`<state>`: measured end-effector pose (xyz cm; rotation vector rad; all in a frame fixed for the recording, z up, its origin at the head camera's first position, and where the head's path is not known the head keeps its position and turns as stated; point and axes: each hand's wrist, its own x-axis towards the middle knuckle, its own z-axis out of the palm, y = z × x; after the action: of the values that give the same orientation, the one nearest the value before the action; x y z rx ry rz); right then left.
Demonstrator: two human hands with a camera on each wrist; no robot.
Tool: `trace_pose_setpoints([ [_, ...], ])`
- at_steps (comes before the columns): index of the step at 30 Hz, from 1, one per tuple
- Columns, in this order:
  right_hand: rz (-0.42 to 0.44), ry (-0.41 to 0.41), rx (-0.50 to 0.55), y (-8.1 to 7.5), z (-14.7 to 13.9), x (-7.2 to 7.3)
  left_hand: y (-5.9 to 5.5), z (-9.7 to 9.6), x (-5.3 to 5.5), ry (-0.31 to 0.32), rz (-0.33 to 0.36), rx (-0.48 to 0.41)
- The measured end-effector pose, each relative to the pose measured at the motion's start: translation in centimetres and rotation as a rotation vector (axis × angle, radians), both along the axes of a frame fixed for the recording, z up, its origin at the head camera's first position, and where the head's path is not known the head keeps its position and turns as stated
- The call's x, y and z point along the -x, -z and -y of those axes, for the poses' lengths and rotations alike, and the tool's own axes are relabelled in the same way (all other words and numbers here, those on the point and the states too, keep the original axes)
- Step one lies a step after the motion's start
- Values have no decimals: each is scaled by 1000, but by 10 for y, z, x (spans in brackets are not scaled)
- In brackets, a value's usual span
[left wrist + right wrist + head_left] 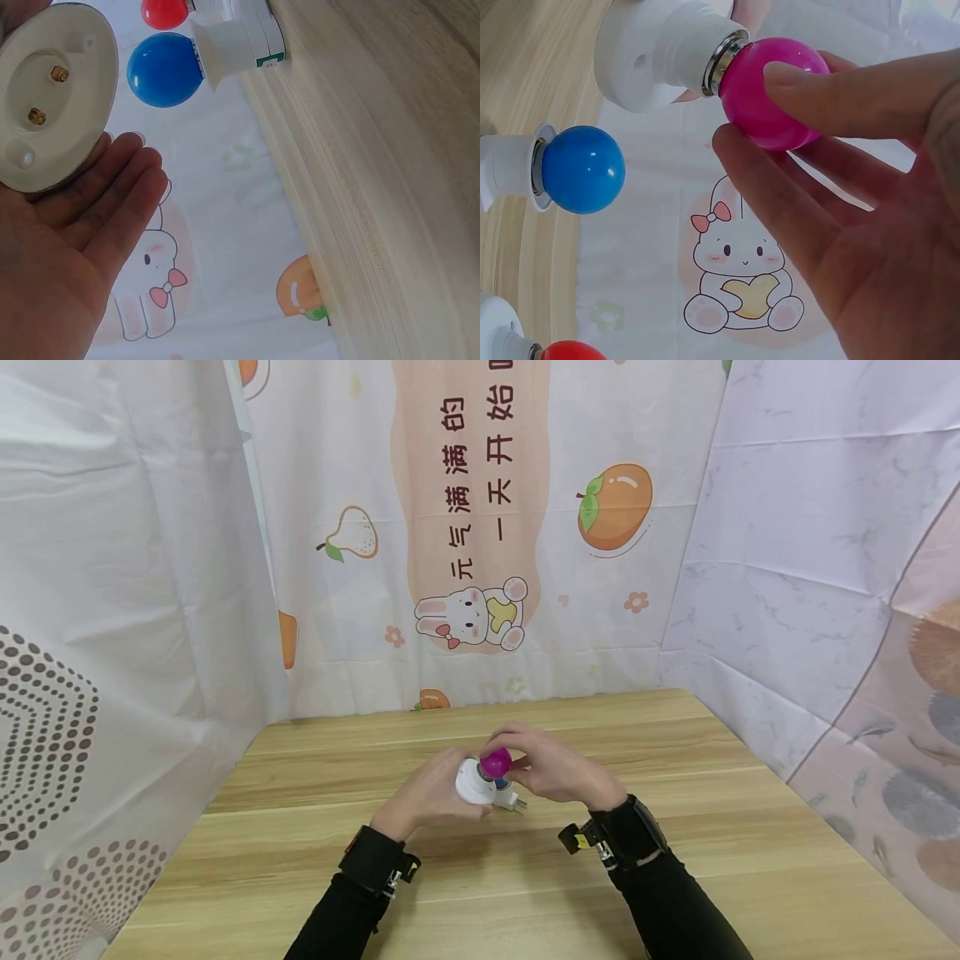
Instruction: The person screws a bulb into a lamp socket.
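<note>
My left hand (431, 793) holds a white round lamp holder (472, 785) by its base. Two brass screws show on the underside of that base (71, 142) in the left wrist view. With thumb and fingers my right hand (562, 770) grips a magenta light bulb (769, 97). The bulb's metal cap sits in the mouth of the holder, with part of its silver collar visible. In the head view both hands are close together over the middle of the table (465, 893).
Beyond the hands, a blue bulb (583, 169) sits in a white plug-in socket (232, 49) on the table. A red bulb (574, 351) in another white holder is close by. Printed curtains (337, 610) hang behind the table and along both sides.
</note>
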<state>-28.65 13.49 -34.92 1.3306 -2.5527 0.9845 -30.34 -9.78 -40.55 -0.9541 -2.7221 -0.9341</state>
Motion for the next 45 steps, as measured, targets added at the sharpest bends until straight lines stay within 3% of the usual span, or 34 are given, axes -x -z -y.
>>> trace_pose_setpoints([
  [12, 104, 30, 24, 1, 0, -2, 0, 0, 0, 3, -19, 8],
  [20, 123, 78, 23, 1, 1, -2, 0, 0, 0, 1, -17, 10],
  [33, 108, 97, 38, 2, 2, -4, 0, 0, 0, 6, -4, 3],
  [39, 104, 33, 18, 2, 1, -2, 0, 0, -1, 4, 8, 5],
  [45, -18, -16, -31, 1, 0, 0, 0, -1, -1, -7, 28, 2],
])
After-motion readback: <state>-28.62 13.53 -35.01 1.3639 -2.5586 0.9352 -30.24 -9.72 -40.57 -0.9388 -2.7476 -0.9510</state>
